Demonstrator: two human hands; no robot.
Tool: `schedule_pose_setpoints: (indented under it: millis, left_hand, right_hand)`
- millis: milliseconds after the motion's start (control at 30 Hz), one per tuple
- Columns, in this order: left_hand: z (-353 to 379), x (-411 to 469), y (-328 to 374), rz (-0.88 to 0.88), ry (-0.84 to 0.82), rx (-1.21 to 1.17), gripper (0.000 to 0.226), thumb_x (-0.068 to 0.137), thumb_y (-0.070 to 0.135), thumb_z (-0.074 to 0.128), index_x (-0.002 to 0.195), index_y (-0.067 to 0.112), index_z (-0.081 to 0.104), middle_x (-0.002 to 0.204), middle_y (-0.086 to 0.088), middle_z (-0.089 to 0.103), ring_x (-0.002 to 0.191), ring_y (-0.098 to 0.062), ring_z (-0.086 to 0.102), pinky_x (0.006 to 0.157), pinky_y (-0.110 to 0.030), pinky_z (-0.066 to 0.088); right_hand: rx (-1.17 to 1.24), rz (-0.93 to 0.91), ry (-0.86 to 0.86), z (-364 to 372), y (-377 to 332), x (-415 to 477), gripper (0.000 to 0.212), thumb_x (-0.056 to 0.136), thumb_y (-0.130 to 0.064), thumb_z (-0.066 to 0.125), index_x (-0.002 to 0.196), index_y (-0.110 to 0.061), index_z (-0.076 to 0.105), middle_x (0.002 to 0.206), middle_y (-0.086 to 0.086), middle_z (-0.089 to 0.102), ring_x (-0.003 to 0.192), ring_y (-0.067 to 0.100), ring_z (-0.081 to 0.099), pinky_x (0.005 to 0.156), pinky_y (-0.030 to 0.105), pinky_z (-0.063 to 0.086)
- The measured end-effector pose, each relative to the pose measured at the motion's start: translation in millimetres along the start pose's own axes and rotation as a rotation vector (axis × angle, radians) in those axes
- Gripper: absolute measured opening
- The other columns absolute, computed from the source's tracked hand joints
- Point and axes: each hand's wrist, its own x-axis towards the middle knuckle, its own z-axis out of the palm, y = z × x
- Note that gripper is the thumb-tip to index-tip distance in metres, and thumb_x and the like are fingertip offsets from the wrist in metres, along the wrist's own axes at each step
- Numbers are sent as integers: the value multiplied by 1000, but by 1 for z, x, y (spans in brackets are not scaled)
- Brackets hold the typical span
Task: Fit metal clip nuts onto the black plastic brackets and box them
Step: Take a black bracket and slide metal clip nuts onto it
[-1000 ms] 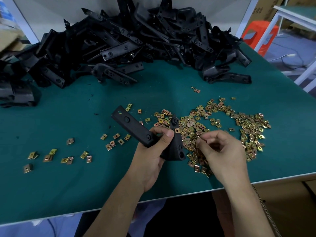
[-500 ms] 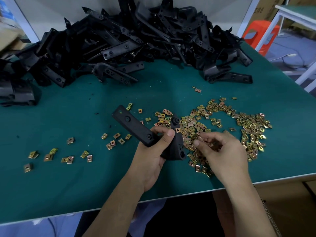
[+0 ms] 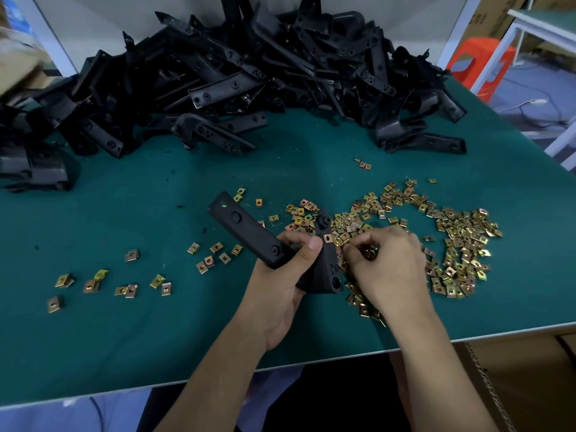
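Green-topped table (image 3: 311, 169), heaped at the back with black brackets (image 3: 224, 88) (top of heap cut off). Brass clip nuts (image 3: 461, 244) strewn centre-right. Left hand (image 3: 280, 291) gripping one bracket (image 3: 246, 235) near the front edge. Right hand (image 3: 392, 269) curled over the nuts, fingertips hidden; hold unclear.

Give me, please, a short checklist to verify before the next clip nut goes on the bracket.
1. Grip: the left hand wraps fingers and thumb round the bracket: ok.
2. The fitted clip nut near its upper end looks seated: ok.
3. One nut pinched in the right hand: cannot tell, its fingertips are down in the pile.
4. The loose clip nuts are within reach, beside the right hand: ok.
5. The cardboard box is ready: cannot tell, only part shows below the table.
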Motion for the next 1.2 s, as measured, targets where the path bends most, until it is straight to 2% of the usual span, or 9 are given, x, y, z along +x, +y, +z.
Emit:
schedule_pose_setpoints:
  millis: [167, 233, 300, 433, 533, 700, 967, 1067, 1200]
  left_hand:
    - [0, 0, 1, -2, 2, 5, 10, 77, 25, 78, 78, 21, 68, 87, -2, 71, 81, -13, 71, 70, -31, 60]
    - [0, 0, 1, -7, 2, 5, 11, 77, 25, 78, 78, 21, 68, 87, -3, 71, 81, -14, 70, 69, -30, 60]
    - [0, 0, 1, -9, 3, 6, 11, 77, 26, 78, 77, 21, 68, 87, -4, 71, 81, -14, 70, 68, -30, 59]
    - [0, 1, 1, -3, 6, 15, 11, 78, 25, 77, 79, 19, 67, 87, -6, 72, 77, -16, 69, 67, -30, 58]
    - [-1, 0, 1, -10, 5, 8, 12, 80, 24, 76, 82, 16, 66, 89, -8, 72, 77, -17, 70, 66, -29, 58]
    - [-1, 1, 1, -13, 2, -6, 10, 82, 22, 74, 84, 16, 66, 90, -8, 70, 79, -16, 69, 67, -29, 58]
    - [-2, -1, 2, 0, -16, 12, 18, 77, 19, 80, 88, 16, 66, 92, -8, 72, 80, -17, 70, 69, -29, 58]
    - [-2, -2, 3, -5, -53, -5, 32, 66, 18, 86, 93, 18, 68, 94, -8, 74, 83, -19, 72, 72, -31, 59]
    - [-4, -2, 4, -19, -75, -24, 34, 71, 15, 80, 102, 17, 65, 95, -9, 76, 85, -21, 73, 72, -32, 59]
  right_hand:
    - [31, -25, 55, 3, -2, 1, 12, 92, -25, 60, 90, -21, 71, 102, 1, 64, 102, 27, 51, 91, 40, 38]
    - [181, -9, 96, 2, -1, -1, 10, 92, -25, 57, 84, -22, 62, 86, -1, 67, 78, 20, 58, 72, 36, 46]
    - [334, 45, 120, -2, -2, -5, 13, 90, -27, 58, 79, -21, 55, 70, -1, 65, 56, 9, 54, 55, 30, 40]
    - [794, 198, -34, -7, -2, -15, 7, 90, -17, 60, 85, -12, 58, 79, 4, 75, 74, 16, 69, 69, 34, 52]
    - [1018, 182, -150, -15, 1, -21, 9, 90, -4, 66, 95, -12, 65, 77, -1, 73, 73, 11, 67, 70, 26, 51]
    - [1120, 148, -184, -23, 6, -26, 19, 82, -3, 75, 96, -15, 76, 77, 1, 70, 75, 12, 67, 73, 22, 55]
    - [1064, 129, -189, -18, 1, -37, 11, 79, -31, 73, 82, -22, 76, 74, 1, 71, 74, 15, 65, 72, 26, 54]
    - [1082, 148, -253, -14, -3, -42, 11, 79, -29, 72, 81, -19, 77, 75, 2, 73, 75, 12, 70, 69, 22, 55]
    - [1183, 226, -307, -14, -7, -44, 20, 83, -20, 69, 94, -5, 77, 91, 16, 77, 88, 25, 76, 73, 26, 60]
